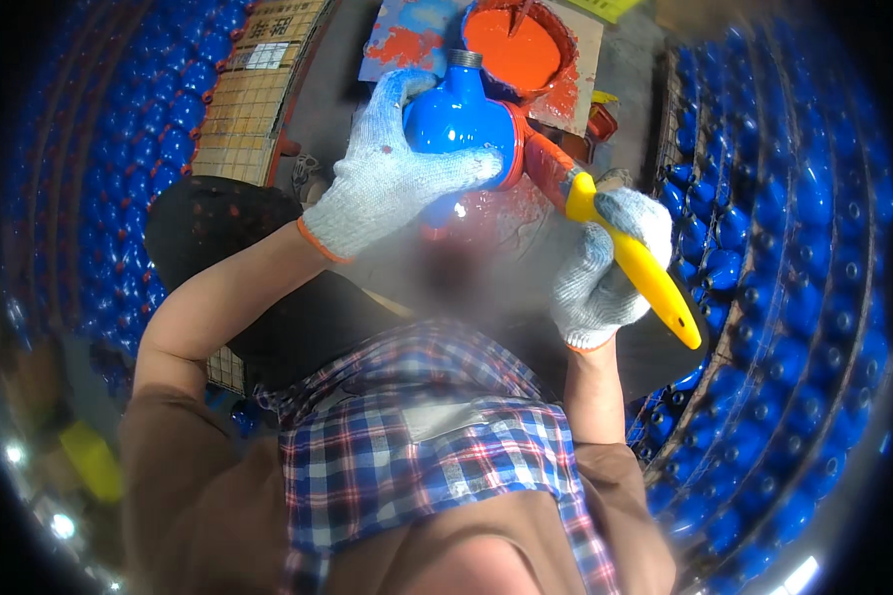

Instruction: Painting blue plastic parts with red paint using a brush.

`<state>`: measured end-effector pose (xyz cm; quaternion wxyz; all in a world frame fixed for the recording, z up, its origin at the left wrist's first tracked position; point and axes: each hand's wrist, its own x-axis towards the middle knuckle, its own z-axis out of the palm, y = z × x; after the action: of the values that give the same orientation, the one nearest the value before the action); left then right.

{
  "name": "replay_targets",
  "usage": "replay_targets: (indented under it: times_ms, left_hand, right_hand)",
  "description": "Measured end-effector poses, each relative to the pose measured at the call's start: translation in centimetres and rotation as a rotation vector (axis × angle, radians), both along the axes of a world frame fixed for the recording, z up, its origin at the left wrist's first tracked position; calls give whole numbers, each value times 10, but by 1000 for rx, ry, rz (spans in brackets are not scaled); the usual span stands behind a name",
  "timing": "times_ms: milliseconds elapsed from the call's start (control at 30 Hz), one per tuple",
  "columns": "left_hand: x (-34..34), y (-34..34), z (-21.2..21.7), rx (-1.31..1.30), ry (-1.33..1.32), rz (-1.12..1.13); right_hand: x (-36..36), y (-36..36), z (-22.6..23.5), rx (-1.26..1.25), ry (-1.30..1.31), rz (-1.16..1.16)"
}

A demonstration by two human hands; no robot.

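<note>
My left hand (392,174), in a white knit glove smeared with blue, is closed around a glossy blue bottle-shaped part (451,127). A bare threaded metal neck tops the part, and a red band runs round its right end. In my right hand (610,263), also gloved, is a paintbrush (647,276) with a yellow handle, gripped along its middle. Its red-coated head touches or nearly touches the red band; the exact contact is hard to make out. Just beyond the part stands a bucket (569,77) of orange-red paint with a stick-like thing in it.
Paint-splattered boards (587,50) lie under and beside the bucket. To the left, wire mesh covers a tan stack (243,124), with many blue parts (99,188) beyond it. More blue parts (794,297) fill mesh racks on the right. My dark-clad knees flank the work.
</note>
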<state>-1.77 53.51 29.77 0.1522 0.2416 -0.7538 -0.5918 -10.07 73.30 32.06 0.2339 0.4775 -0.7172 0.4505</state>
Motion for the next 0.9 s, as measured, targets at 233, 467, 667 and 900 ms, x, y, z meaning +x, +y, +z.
replay_targets:
  times_ms: [233, 467, 667, 900]
  left_hand:
    - [1, 5, 19, 373, -28, -20]
    - [1, -1, 5, 352, 21, 18]
    - [4, -8, -6, 196, 64, -20]
    - [7, -10, -7, 150, 137, -97]
  right_hand:
    - [16, 7, -9, 118, -19, -13]
    - [21, 19, -10, 120, -52, 5]
    - [11, 29, -11, -27, -101, -84]
    - [8, 27, -11, -241, -316, -223]
